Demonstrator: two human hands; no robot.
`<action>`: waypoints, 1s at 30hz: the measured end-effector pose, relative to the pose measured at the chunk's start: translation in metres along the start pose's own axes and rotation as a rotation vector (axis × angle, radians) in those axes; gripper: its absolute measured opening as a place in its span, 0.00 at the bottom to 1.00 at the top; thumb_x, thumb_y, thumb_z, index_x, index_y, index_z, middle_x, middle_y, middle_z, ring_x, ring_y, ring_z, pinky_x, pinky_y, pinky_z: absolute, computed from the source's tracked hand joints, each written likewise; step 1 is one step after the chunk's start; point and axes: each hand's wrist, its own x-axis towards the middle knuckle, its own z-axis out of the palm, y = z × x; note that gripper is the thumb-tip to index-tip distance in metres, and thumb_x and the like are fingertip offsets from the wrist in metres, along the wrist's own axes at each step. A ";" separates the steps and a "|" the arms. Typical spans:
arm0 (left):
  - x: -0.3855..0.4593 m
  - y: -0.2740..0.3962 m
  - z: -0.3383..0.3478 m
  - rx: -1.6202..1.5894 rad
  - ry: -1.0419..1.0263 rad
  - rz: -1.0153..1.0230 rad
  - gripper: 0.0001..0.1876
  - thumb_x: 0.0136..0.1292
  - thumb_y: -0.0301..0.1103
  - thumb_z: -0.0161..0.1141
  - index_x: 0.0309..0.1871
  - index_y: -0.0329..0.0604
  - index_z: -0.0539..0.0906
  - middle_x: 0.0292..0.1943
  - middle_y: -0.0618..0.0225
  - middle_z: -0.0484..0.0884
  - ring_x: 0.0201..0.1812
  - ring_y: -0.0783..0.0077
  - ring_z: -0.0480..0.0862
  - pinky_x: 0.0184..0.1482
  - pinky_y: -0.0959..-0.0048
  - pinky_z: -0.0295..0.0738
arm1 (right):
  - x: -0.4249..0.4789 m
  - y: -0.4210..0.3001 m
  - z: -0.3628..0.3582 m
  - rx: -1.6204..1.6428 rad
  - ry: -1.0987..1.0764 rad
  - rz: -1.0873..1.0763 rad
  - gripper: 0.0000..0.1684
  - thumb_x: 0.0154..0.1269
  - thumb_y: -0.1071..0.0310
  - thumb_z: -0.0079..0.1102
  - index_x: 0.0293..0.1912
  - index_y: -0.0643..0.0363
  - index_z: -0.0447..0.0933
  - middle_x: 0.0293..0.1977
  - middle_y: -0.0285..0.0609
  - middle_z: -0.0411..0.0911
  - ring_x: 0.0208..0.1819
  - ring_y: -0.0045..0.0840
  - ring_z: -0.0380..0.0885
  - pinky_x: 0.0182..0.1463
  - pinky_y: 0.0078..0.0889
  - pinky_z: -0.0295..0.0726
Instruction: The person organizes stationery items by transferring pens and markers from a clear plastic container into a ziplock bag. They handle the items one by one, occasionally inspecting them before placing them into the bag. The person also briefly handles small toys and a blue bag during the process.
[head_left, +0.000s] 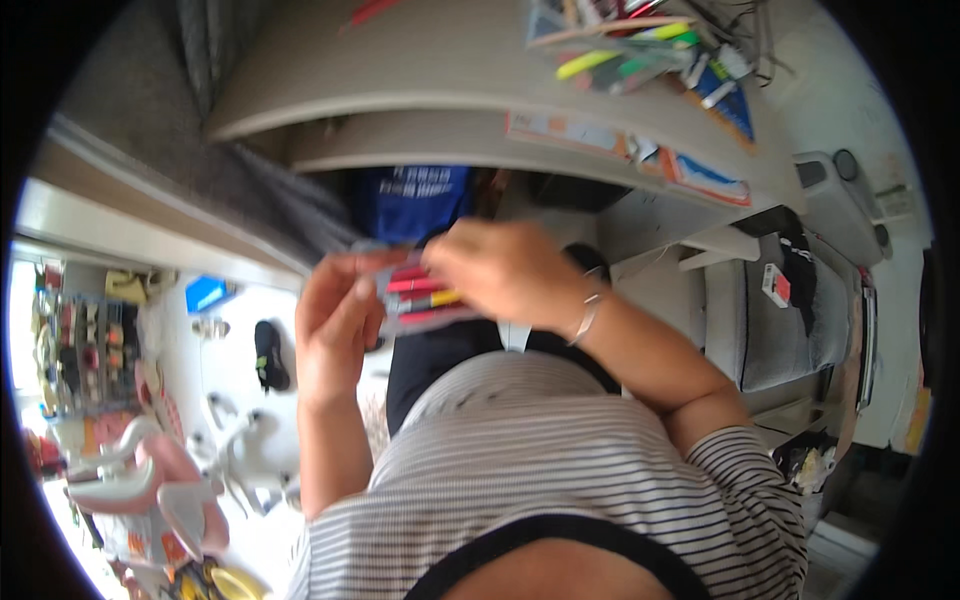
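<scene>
Between my hands, in front of my lap, is a clear plastic pouch (390, 322) with several pens (420, 285) in it, mostly red, one with a yellow part. My left hand (341, 322) grips the pouch at its left side, thumb and fingers on its edge. My right hand (510, 274), blurred and wearing a bracelet at the wrist, lies over the pouch's right end. Its fingertips are close together at the upper edge; whether they pinch the pouch or a pen is not clear.
Above my hands is a desk (420, 60) with a lower shelf. A container of pens and markers (615, 45) stands on its top, beside a blue triangular item (727, 105). Under it hangs a blue bag (412, 199). A grey cushioned seat (780, 315) is at right, a black shoe (270, 356) on the floor at left.
</scene>
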 end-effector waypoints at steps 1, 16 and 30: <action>-0.002 -0.002 -0.004 -0.015 0.023 -0.044 0.09 0.67 0.33 0.55 0.45 0.37 0.76 0.49 0.51 0.82 0.20 0.89 0.66 0.24 0.88 0.61 | 0.002 -0.004 0.005 -0.098 -0.139 0.042 0.09 0.63 0.65 0.60 0.42 0.56 0.77 0.33 0.42 0.78 0.30 0.35 0.81 0.31 0.34 0.81; 0.004 0.003 -0.002 -0.127 -0.029 0.016 0.07 0.68 0.29 0.54 0.43 0.35 0.77 0.46 0.49 0.83 0.17 0.88 0.65 0.22 0.88 0.61 | -0.008 0.099 -0.195 -0.133 1.025 0.427 0.14 0.62 0.59 0.66 0.36 0.61 0.80 0.25 0.34 0.79 0.25 0.14 0.74 0.30 0.20 0.73; 0.004 0.002 -0.005 -0.139 -0.036 0.022 0.07 0.69 0.29 0.55 0.44 0.35 0.77 0.46 0.48 0.83 0.16 0.88 0.63 0.24 0.87 0.63 | 0.020 0.135 -0.217 -0.148 0.526 0.733 0.23 0.59 0.51 0.67 0.37 0.64 0.82 0.29 0.39 0.82 0.30 0.20 0.78 0.35 0.23 0.76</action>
